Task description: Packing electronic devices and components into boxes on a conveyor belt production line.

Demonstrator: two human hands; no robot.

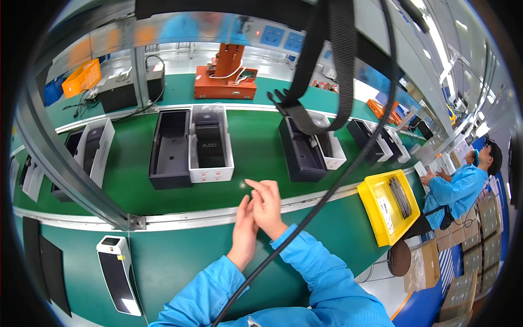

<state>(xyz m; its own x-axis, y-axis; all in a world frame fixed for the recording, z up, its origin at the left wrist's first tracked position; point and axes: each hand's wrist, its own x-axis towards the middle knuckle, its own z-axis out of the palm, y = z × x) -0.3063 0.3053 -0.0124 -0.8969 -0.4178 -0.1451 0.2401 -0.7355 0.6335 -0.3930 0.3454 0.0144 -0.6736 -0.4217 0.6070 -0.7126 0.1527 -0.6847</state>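
Note:
My left hand [244,237] and my right hand [268,211] meet in front of me, above the metal rail along the near side of the green belt. The right hand lies partly over the left, its fingers stretched toward the belt. The left hand's fingers also point up and away, half hidden behind the right. Nothing shows in either hand. Just beyond them on the belt sits an opened box: a dark tray [170,150] beside a white-walled part [212,173] with a dark inside. A white device with a long black screen [117,275] lies on the bench at left.
More opened boxes [302,152] line the green belt [256,141]. A yellow bin [368,210] with dark strips stands at right. A black strap [343,65] and a black cable [327,196] hang across the view. A person in blue [460,185] works at far right.

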